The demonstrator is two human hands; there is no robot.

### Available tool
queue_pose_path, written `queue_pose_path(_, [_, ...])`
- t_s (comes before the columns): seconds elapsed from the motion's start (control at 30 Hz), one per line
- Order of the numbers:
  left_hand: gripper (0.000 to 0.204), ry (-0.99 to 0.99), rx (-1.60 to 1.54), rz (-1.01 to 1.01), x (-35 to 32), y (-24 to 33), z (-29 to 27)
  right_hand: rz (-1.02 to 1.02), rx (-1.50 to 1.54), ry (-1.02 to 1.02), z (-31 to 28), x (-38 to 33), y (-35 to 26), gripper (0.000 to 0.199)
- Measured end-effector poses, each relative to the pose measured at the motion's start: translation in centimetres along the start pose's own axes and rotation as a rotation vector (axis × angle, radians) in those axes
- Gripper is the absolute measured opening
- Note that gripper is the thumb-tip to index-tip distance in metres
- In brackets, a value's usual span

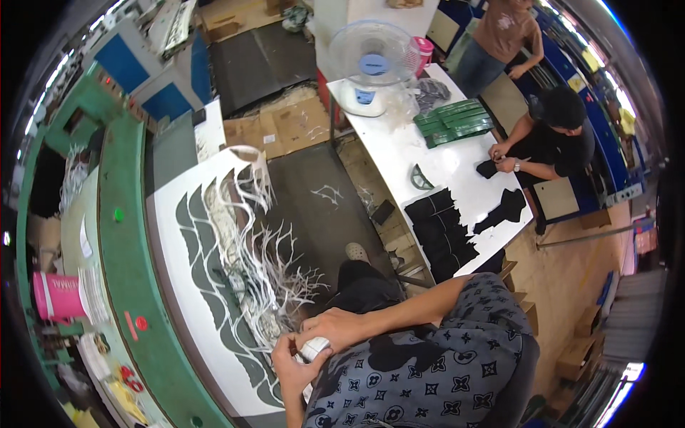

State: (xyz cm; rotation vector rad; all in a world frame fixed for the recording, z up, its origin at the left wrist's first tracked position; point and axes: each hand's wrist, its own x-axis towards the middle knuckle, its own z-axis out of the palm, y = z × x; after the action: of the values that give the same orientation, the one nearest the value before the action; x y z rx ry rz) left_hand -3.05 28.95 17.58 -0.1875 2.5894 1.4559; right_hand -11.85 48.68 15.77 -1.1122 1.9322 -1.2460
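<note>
My left hand (pixel 292 365) is closed around a small white bundle (pixel 314 348), its thumb and fingers curled about it. My right hand (pixel 334 327) reaches in from the right and meets the left at the bundle, fingers bent against it. What the bundle is made of is too small to tell. Just beyond both hands lies a tangle of white scrap strips (pixel 267 282) on a white board (pixel 168 207). Grey wavy-edged cut pieces (pixel 202 260) lie on that board beside the strips.
A green machine beam (pixel 118 235) runs along the left. At right, a white table (pixel 382 143) bears stacked black pieces (pixel 441 232), green pieces (pixel 457 123) and a fan (pixel 374 60). A co-worker (pixel 564 135) handles a black piece there; another person (pixel 503 43) stands behind.
</note>
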Motion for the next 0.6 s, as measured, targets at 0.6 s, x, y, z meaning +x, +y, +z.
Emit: queue_pose_path(0.6, [0.076, -0.104, -0.183, -0.171, 11.5, 5.3, 5.5, 0.101, 0.543, 0.674, -11.5, -3.8, 5.4, 0.052])
